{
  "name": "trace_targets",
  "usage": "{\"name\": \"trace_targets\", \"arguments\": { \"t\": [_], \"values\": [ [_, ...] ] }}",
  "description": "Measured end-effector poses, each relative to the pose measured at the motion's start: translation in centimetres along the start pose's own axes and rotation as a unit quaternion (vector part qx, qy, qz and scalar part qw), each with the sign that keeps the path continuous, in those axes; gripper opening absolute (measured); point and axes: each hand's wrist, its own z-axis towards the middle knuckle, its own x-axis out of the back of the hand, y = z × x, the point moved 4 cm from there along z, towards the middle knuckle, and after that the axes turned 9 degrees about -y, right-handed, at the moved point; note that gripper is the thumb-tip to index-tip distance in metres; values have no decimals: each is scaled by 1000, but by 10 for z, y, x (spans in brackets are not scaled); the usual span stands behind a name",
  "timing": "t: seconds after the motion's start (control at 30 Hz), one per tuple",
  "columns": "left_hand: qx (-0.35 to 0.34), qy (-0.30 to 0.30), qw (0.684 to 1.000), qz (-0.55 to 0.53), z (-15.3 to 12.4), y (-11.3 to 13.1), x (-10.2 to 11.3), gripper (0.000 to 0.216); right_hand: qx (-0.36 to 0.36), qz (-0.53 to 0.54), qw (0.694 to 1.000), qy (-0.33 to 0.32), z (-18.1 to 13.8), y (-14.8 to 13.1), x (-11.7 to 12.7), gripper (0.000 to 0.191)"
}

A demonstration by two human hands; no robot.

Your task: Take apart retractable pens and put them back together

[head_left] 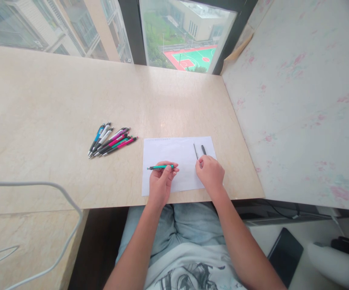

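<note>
My left hand [161, 181] is closed around a green pen body [160, 167], held nearly level over the left half of a white sheet of paper [180, 151]. On the sheet's right side, my right hand [210, 173] has its fingers pinched at the lower end of a thin dark pen refill [195, 150]. Just beyond those fingers lies a short black pen piece [204, 150], its lower end close to the hand. The right fingertips are partly hidden by the hand itself.
Several click pens [111, 141] in blue, white, purple, pink and green lie piled left of the paper. A grey cable [68, 197] loops over the left front of the stone-look counter [56, 96]. A flowered wall [298, 100] bounds the right, a window [186, 36] the back.
</note>
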Motion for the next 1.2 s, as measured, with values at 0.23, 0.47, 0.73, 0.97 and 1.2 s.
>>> {"name": "trace_targets", "arguments": {
  "t": [0.23, 0.47, 0.73, 0.97, 1.2],
  "values": [
    [3, 2, 1000, 9, 0, -1, 2, 21, 7, 58, 998, 29, 4, 10, 7, 14],
    [4, 1, 1000, 6, 1, -1, 2, 20, 45, 127, 990, 51, 25, 33, 12, 29],
    [7, 6, 1000, 16, 0, -1, 1, 21, 72, 132, 989, 6, 25, 29, 5, 32],
    [8, 5, 1000, 19, 0, -1, 1, 18, 89, 146, 985, 7, 26, 31, 7, 31],
    [1, -5, 999, 32, 0, -1, 0, 17, 107, 126, 985, 43, 0, 13, 19, 23]
  ]
}}
